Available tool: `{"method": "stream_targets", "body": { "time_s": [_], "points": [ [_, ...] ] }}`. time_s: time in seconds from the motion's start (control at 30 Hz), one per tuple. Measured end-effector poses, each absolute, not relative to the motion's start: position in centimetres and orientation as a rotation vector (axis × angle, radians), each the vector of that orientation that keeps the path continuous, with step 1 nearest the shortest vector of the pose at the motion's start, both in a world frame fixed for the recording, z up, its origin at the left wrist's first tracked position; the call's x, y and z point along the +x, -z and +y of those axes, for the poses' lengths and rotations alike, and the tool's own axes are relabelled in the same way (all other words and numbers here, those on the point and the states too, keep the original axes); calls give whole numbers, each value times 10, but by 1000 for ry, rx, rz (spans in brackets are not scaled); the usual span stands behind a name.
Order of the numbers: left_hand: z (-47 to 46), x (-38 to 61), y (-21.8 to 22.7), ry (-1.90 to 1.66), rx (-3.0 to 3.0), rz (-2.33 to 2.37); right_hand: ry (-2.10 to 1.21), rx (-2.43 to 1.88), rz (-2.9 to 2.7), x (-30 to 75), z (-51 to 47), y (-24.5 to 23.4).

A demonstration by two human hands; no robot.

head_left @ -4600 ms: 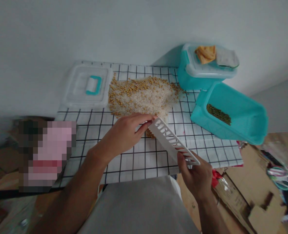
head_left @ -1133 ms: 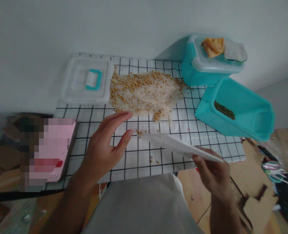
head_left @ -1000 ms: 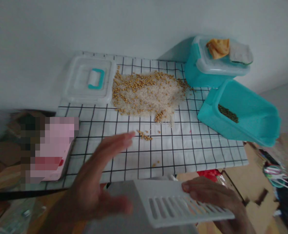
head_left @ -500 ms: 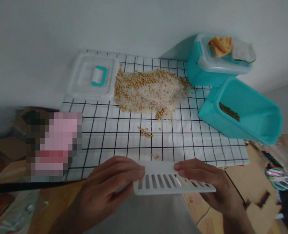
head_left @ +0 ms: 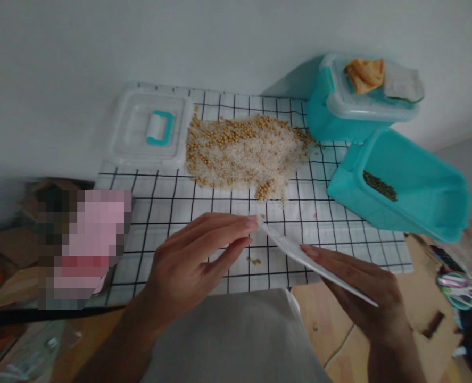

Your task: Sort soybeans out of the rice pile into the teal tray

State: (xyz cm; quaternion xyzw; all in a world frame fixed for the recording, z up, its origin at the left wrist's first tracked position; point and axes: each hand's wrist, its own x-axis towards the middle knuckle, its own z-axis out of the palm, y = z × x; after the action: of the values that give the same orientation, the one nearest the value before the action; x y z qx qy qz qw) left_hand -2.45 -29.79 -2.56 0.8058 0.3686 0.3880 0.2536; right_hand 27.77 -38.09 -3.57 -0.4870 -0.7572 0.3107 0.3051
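Both hands hold a white slotted plastic panel point(head_left: 295, 251) edge-on over the black-gridded white cloth point(head_left: 172, 207). My left hand point(head_left: 196, 260) pinches its far end with thumb and fingers. My right hand point(head_left: 363, 290) grips its near end from below. The panel's far tip sits just in front of a pile of rice mixed with soybeans point(head_left: 246, 151). A few loose soybeans point(head_left: 254, 260) lie on the cloth under the panel.
A clear lid with a teal handle point(head_left: 150, 130) lies at the back left. A lidded teal box point(head_left: 355, 103) carries folded cloths. An open teal bin point(head_left: 403, 186) holds green beans. A pink blurred object point(head_left: 84, 247) sits left. Cardboard and clutter lie on the floor to the right.
The panel came up from lying flat near my lap to standing edge-on over the cloth. Both hands moved forward towards the pile, and the small cluster of stray beans is now behind the panel.
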Motion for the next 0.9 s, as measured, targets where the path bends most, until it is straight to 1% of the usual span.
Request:
{"method": "stream_targets", "body": {
  "time_s": [0.13, 0.33, 0.47, 0.7, 0.9],
  "points": [
    [-293, -41, 32, -1068, 2167, 1205, -777, -1336, -2042, 292, -377, 35],
    [-307, -66, 55, -969, 2199, 1429, -803, -1248, -2160, 292, -363, 35],
    [-320, -74, 68, -961, 2117, 1496, -790, -1187, -2190, 292, -354, 33],
    [-326, -89, 82, -909, 2143, 1549, -871, -1174, -2234, 292, -343, 26],
    [-326, -101, 84, -871, 2199, 1626, -789, -1207, -2259, 290, -339, 25]
  ]
}}
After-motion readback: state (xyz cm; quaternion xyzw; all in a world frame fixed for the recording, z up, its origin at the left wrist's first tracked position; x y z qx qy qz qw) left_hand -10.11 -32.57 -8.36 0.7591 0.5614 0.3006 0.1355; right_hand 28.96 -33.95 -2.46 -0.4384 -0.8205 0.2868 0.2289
